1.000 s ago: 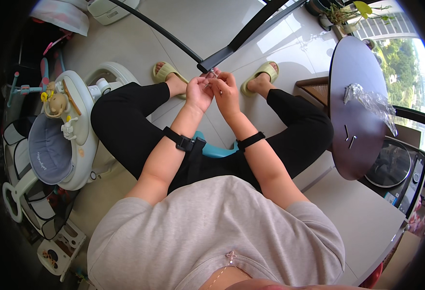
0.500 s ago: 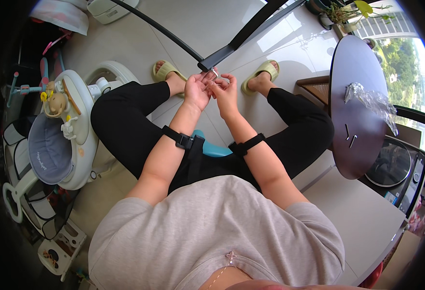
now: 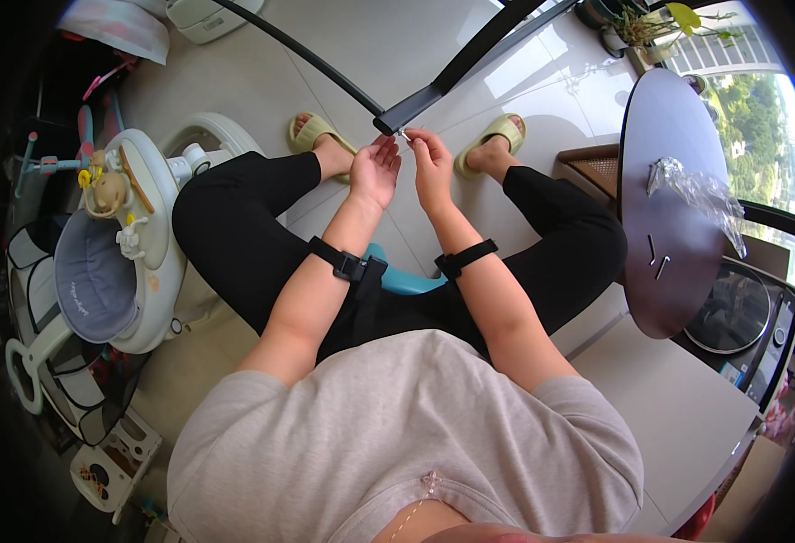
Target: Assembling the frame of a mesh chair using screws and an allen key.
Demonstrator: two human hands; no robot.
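Two black metal bars meet at a corner of a black frame (image 3: 408, 110), just beyond my hands. My right hand (image 3: 431, 165) is closed in a pinch at that corner, with a small shiny metal piece (image 3: 403, 133) at its fingertips. The piece touches or sits right beside the bar's end; its exact kind is too small to make out. My left hand (image 3: 375, 175) lies palm up with its fingers stretched out, close to the corner. I see nothing in its palm.
On my right stands a round dark table (image 3: 660, 109) with a crumpled clear plastic bag (image 3: 698, 195) and small metal pieces (image 3: 658, 262). A baby walker (image 3: 99, 281) stands at my left. A glass-lidded appliance (image 3: 728, 306) is beyond the table.
My hands have moved apart. My left hand has opened, palm up, while my right hand has brought the small metal piece up to the frame's corner.
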